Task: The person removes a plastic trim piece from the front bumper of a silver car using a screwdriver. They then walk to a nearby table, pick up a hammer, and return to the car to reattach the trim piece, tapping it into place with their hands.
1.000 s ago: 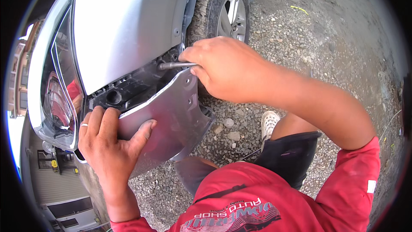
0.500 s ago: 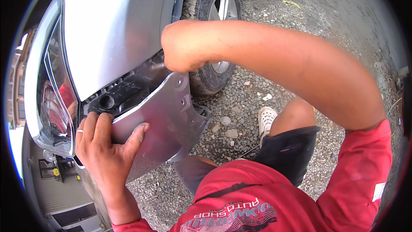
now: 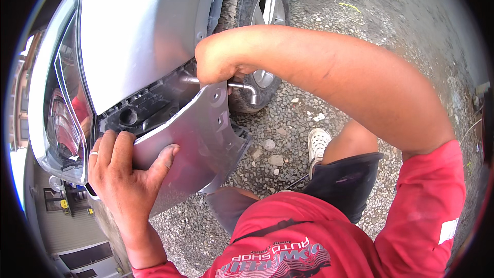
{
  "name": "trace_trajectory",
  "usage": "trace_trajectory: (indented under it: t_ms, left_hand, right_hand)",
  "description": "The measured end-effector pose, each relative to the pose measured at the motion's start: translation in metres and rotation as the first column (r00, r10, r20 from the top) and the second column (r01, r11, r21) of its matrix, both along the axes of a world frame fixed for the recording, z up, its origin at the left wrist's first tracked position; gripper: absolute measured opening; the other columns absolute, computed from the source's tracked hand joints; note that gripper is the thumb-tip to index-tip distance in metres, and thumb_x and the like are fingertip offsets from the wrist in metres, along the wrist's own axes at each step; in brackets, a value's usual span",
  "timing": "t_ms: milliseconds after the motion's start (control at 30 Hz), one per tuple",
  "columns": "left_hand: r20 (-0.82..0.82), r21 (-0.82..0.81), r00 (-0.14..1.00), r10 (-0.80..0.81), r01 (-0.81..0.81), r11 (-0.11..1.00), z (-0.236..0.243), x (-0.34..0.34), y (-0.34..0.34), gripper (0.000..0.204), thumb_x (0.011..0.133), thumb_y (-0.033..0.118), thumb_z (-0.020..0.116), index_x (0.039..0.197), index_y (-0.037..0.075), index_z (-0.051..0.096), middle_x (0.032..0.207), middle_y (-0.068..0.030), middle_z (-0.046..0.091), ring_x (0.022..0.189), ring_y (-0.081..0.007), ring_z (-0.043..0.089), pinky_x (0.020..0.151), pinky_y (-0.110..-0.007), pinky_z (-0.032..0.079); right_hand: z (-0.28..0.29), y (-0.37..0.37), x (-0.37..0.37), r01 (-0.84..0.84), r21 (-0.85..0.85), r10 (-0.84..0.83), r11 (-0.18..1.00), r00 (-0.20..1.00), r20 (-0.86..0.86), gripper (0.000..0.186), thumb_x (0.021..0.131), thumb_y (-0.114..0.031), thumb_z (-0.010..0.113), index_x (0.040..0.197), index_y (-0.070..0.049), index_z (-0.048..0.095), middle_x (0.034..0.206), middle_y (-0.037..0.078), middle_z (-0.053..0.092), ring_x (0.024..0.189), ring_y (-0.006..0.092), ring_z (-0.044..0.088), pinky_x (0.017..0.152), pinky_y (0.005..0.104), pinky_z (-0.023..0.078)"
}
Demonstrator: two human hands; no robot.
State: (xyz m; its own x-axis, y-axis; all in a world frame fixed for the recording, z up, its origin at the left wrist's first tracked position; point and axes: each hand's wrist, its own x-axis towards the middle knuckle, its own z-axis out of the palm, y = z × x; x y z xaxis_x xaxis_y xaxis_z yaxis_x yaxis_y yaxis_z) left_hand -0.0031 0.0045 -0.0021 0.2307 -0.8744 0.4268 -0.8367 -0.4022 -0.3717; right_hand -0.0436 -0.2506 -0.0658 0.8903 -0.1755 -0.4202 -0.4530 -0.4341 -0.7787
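My left hand (image 3: 121, 175) grips the upper edge of a silver bumper cover (image 3: 198, 136), with the thumb on its outer face and the fingers curled over the rim. The cover stands away from the car body, leaving a gap. At the far corner of that gap, my right hand (image 3: 213, 62) is closed around an L-shaped socket wrench (image 3: 251, 91). The wrench's shaft reaches left into the gap; its bent end sticks out to the right, near the tyre. Most of my right fingers are hidden behind the hand and wrist.
Above the gap is the silver fender (image 3: 139, 36), with the headlight (image 3: 67, 98) at left. A front wheel (image 3: 268, 7) stands just beyond my right hand. Black plastic parts (image 3: 139, 116) show inside the gap. Gravel (image 3: 278, 139) covers the ground around my shoe (image 3: 319, 144).
My right wrist has turned, and the wrench's bent end now shows to the right of the hand. My left hand keeps its hold on the bumper cover.
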Motion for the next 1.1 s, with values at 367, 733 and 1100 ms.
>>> trace_trajectory:
  t_ms: [367, 733, 1100]
  left_hand:
    - [-0.002, 0.005, 1.0, 0.003, -0.003, 1.0, 0.0, 0.0, -0.004, 0.062, 0.069, 0.051, 0.093, 0.09, 0.001, 0.062, 0.084, -0.0119, 0.053, 0.078, -0.0331, 0.055, 0.071, -0.044, 0.045]
    - [0.038, -0.017, 0.999, 0.003, -0.002, 1.0, 0.0, -0.001, -0.002, 0.061, 0.065, 0.052, 0.093, 0.082, 0.004, 0.059, 0.082, -0.0099, 0.052, 0.075, -0.031, 0.054, 0.068, -0.043, 0.044]
    - [0.055, -0.012, 0.999, -0.001, 0.002, 1.0, 0.004, -0.002, -0.002, 0.061, 0.065, 0.051, 0.093, 0.08, 0.005, 0.057, 0.081, -0.0098, 0.051, 0.075, -0.0316, 0.054, 0.069, -0.043, 0.044]
  right_hand:
    - [-0.038, -0.007, 0.007, 0.112, 0.22, -0.148, 0.969, 0.977, 0.152, 0.021, 0.084, -0.016, 0.084, 0.099, -0.002, 0.083, 0.097, 0.011, 0.075, 0.089, 0.0222, 0.066, 0.078, 0.037, 0.051]
    - [-0.035, -0.004, 0.002, 0.119, 0.222, -0.156, 0.968, 0.974, 0.161, 0.022, 0.084, -0.018, 0.084, 0.101, -0.004, 0.083, 0.108, 0.015, 0.076, 0.109, 0.0264, 0.066, 0.095, 0.0397, 0.049]
    - [-0.051, -0.048, -0.025, -0.016, 0.25, -0.051, 0.968, 0.965, 0.257, 0.02, 0.097, -0.02, 0.073, 0.106, -0.003, 0.078, 0.092, 0.004, 0.071, 0.088, 0.0114, 0.063, 0.078, 0.03, 0.05]
